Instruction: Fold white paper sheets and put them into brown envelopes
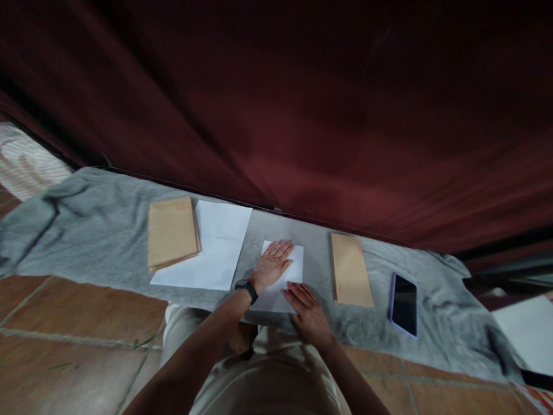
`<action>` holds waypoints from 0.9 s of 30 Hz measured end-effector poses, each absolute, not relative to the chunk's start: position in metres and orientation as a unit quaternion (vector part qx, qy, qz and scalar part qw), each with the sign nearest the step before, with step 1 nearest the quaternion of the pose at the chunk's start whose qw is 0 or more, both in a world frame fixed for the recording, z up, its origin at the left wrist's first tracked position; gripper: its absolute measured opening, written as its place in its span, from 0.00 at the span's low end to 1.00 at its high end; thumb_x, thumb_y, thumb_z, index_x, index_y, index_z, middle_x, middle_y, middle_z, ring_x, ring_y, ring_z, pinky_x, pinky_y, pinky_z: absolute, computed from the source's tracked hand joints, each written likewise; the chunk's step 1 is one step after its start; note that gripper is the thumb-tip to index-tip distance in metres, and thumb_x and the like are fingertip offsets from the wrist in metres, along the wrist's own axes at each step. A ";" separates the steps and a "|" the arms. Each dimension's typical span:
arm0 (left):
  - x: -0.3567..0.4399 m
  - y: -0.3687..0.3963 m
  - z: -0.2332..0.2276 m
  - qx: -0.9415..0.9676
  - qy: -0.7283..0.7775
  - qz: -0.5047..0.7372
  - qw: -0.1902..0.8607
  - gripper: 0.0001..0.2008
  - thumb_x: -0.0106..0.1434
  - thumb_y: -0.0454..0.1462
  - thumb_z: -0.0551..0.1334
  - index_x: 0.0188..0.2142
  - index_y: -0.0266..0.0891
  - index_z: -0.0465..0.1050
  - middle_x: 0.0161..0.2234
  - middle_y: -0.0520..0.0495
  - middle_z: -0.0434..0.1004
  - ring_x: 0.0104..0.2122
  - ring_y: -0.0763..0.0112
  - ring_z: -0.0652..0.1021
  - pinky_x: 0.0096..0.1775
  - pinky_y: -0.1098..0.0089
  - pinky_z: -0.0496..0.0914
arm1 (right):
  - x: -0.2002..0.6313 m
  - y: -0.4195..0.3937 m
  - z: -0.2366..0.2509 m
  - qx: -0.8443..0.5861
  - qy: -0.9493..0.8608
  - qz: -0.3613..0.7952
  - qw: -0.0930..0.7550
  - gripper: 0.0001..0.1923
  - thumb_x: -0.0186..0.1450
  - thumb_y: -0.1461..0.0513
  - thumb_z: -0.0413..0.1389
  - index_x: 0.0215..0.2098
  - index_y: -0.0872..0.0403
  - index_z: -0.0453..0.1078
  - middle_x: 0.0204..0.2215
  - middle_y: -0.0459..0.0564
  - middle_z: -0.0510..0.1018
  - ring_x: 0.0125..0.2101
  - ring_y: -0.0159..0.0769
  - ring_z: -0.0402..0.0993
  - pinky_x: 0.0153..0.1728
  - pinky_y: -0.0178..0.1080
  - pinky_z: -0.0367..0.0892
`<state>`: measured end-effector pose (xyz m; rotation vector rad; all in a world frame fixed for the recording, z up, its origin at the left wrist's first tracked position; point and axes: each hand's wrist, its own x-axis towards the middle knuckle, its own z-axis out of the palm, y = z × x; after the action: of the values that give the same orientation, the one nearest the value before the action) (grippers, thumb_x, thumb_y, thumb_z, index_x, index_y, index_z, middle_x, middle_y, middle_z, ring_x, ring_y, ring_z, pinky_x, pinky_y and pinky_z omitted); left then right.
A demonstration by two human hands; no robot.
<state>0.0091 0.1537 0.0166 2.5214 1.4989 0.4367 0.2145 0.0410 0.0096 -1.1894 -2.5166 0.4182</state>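
Both hands flat — left hand (273, 264) and right hand (307, 311) pressing the folded white paper sheet (285, 275), fingers spread (gripping nothing) — single tan paper envelope (349, 270) just right of it.

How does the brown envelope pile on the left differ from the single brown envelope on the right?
The left envelope pile is a stack of several, while the right envelope lies alone. The left envelope pile overlaps a white sheet; the right envelope rests directly on the grey cloth, beside a phone. Both are brown, flat and untouched: the left hand and right hand press a folded paper between them.
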 end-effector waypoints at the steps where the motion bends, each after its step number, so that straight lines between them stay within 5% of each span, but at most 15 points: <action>1: 0.005 0.151 0.016 0.844 0.508 0.147 0.085 0.26 0.78 0.44 0.46 0.70 0.39 0.61 0.71 0.43 0.61 0.71 0.61 0.60 0.71 0.54 0.51 | 0.214 0.041 0.009 -0.420 -0.881 0.145 0.165 0.38 0.59 0.71 0.55 0.68 0.50 0.67 0.70 0.52 0.65 0.69 0.42 0.61 0.70 0.53 0.60; 12: -0.055 0.071 0.012 0.840 0.472 0.199 0.181 0.23 0.78 0.43 0.49 0.65 0.42 0.69 0.67 0.45 0.68 0.69 0.64 0.66 0.70 0.53 0.57 | 0.220 0.043 -0.004 -0.420 -0.857 0.186 0.236 0.42 0.56 0.77 0.53 0.65 0.45 0.69 0.66 0.46 0.71 0.66 0.40 0.66 0.69 0.53 0.62; 18: -0.077 0.034 0.010 0.843 0.434 0.224 0.226 0.29 0.68 0.44 0.67 0.66 0.43 0.68 0.68 0.41 0.68 0.68 0.57 0.67 0.69 0.47 0.60 | 0.220 0.042 -0.006 -0.411 -0.852 0.180 0.269 0.39 0.60 0.77 0.53 0.65 0.43 0.70 0.64 0.46 0.74 0.64 0.41 0.69 0.68 0.55 0.64; 22: -0.072 0.038 0.004 0.826 0.469 0.232 0.209 0.27 0.67 0.30 0.62 0.64 0.44 0.71 0.65 0.43 0.71 0.67 0.59 0.69 0.67 0.48 0.64 | 0.220 0.042 -0.008 -0.415 -0.848 0.176 0.278 0.37 0.60 0.77 0.54 0.63 0.43 0.72 0.63 0.46 0.75 0.63 0.42 0.71 0.66 0.55 0.67; 27: -0.073 0.044 0.000 0.835 0.443 0.243 0.218 0.20 0.68 0.31 0.61 0.57 0.45 0.78 0.62 0.45 0.76 0.63 0.58 0.73 0.65 0.48 0.67 | 0.224 0.040 -0.010 -0.423 -0.832 0.171 0.317 0.33 0.61 0.76 0.54 0.59 0.45 0.75 0.59 0.47 0.79 0.60 0.43 0.74 0.62 0.55 0.72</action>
<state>-0.0728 0.0438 -0.0004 2.3116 1.2256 0.6718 0.2241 0.0400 -0.0098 -1.1138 -2.1894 0.4510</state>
